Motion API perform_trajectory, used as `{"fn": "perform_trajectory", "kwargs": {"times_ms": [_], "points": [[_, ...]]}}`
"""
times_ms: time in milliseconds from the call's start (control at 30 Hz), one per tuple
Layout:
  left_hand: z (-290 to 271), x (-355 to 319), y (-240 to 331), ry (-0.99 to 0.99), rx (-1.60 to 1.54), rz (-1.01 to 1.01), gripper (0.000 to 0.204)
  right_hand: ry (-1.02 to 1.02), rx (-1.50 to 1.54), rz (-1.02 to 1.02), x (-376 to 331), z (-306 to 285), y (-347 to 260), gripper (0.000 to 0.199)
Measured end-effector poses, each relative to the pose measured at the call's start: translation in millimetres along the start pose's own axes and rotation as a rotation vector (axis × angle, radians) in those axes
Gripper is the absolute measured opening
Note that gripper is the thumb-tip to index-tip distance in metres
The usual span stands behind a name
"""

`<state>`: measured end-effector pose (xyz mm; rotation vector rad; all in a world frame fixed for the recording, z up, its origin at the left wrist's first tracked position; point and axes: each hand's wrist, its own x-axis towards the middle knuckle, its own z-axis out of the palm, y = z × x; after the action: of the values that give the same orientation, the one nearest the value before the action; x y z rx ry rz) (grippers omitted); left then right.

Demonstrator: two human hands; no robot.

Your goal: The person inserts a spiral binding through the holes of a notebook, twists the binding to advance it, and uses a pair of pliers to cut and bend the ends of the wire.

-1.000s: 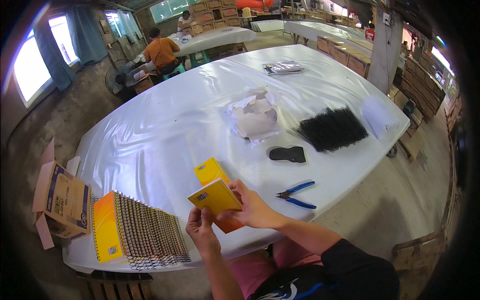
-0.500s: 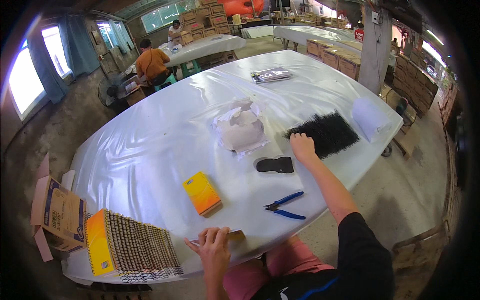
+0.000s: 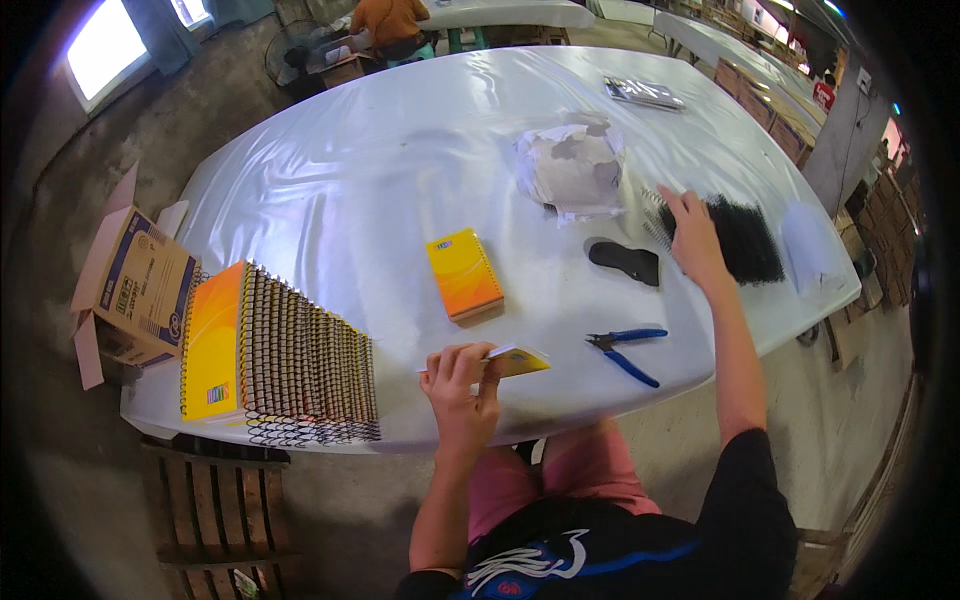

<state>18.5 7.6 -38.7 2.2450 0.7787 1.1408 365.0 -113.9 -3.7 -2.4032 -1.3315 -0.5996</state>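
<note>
The left hand (image 3: 462, 385) is holding a small yellow-orange notebook (image 3: 508, 361) at the near edge of the table (image 3: 350, 180), its fingers (image 3: 448, 362) closing around the left end while the booklet is lying almost flat, thin edge toward the camera, white page edges showing under a glossy cover. The right hand (image 3: 692, 232) is reaching far across the table and resting on the pile of black spiral wire bindings (image 3: 735, 238); its fingers (image 3: 672, 204) are spreading over the left end of the pile, touching the coils, though whether they are actually pinching one cannot be told from here.

Between the two hands, blue-handled pliers (image 3: 628, 347) are lying just right of the held notebook, a black flat tool (image 3: 623, 261) is sitting near the coil pile, and a second yellow-orange notebook (image 3: 464, 273) is lying flat, further in. A crumpled plastic bag (image 3: 573, 172) is sitting beyond that. At the left, a row of bound spiral notebooks (image 3: 280, 355) is leaning at the table's edge, beside an open cardboard box (image 3: 135, 285).

Compared with half a second earlier, the right hand is sitting on the same coil pile, the left hand is gripping the same notebook at the same near edge, and the view is tilting lower toward the person's lap.
</note>
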Motion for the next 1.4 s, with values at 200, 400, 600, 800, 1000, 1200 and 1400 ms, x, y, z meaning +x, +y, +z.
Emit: {"fn": "perform_trajectory", "kwargs": {"times_ms": [200, 400, 600, 800, 1000, 1200, 1400], "points": [[-11.5, 3.0, 6.8, 0.300, -1.407, -0.621, 0.023, -0.342, 1.127, 0.033, -50.3, -75.8, -125.4, 0.058], [-2.4, -16.6, 24.7, 0.196, -1.668, -0.747, 0.032, -0.164, 1.009, -0.102, -99.8, -48.1, -190.5, 0.044], [-5.4, -28.6, 10.2, 0.589, -0.030, 0.004, 0.071, -0.304, 0.723, -0.155, -88.0, -41.6, -189.6, 0.026], [15.6, -27.1, 5.3, -0.155, 0.451, 0.150, 0.068, -0.467, 0.624, -0.275, -91.8, -31.8, -175.2, 0.043], [30.2, -20.5, 8.9, 0.039, 0.405, 0.093, 0.059, -0.433, 0.885, -0.081, -79.2, -50.1, -135.6, 0.035], [42.0, -18.9, 6.0, 0.163, 0.419, 0.158, 0.053, -0.381, 0.973, -0.009, -91.2, -41.3, -134.0, 0.018], [41.5, -20.5, 5.2, 0.164, 0.435, 0.169, 0.043, -0.390, 0.955, -0.136, -88.0, -30.1, -142.8, 0.016]]}}
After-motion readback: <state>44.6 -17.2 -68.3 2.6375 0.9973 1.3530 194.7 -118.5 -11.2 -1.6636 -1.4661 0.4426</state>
